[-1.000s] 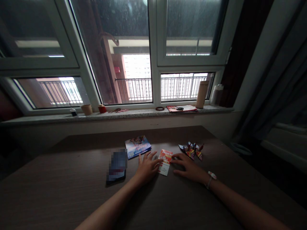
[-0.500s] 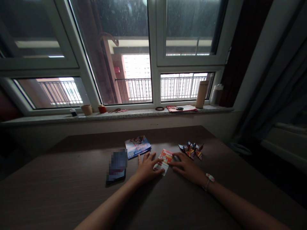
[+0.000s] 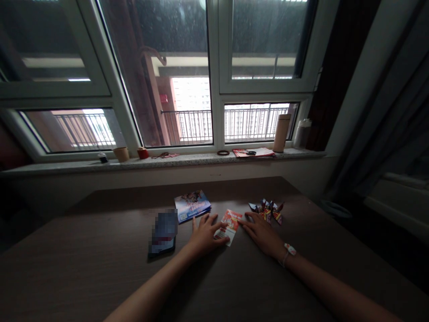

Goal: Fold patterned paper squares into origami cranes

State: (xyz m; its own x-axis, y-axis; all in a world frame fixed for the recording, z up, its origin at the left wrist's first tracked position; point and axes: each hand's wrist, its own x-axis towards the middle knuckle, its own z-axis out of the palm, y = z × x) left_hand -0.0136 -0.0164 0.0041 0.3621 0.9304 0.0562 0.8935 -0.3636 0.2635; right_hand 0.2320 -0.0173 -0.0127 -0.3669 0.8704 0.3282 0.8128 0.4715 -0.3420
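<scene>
A small red and white printed paper point(image 3: 231, 223) lies on the dark table between my hands. My left hand point(image 3: 206, 235) rests over its left side, fingers spread, with the thumb and a fingertip on the paper. At the right edge of the paper is my right hand point(image 3: 261, 230), its fingers stretched out and one fingertip at the margin. Just beyond it sit several folded paper pieces point(image 3: 268, 209) in dark, red and yellow print. A stack of blue and pink printed sheets point(image 3: 191, 205) lies past my left hand.
A phone point(image 3: 164, 232), its screen blurred, lies left of my left arm. Along the stone windowsill point(image 3: 194, 158) stand a paper cup point(image 3: 121, 154), a red spool point(image 3: 142, 153), a tan bottle point(image 3: 282, 133) and a clear bottle point(image 3: 302, 133). Scissors point(image 3: 250, 153) rest on red papers there.
My right hand has shifted slightly, its fingers now flatter and straighter by the paper's right edge. My left hand stays in place on the paper.
</scene>
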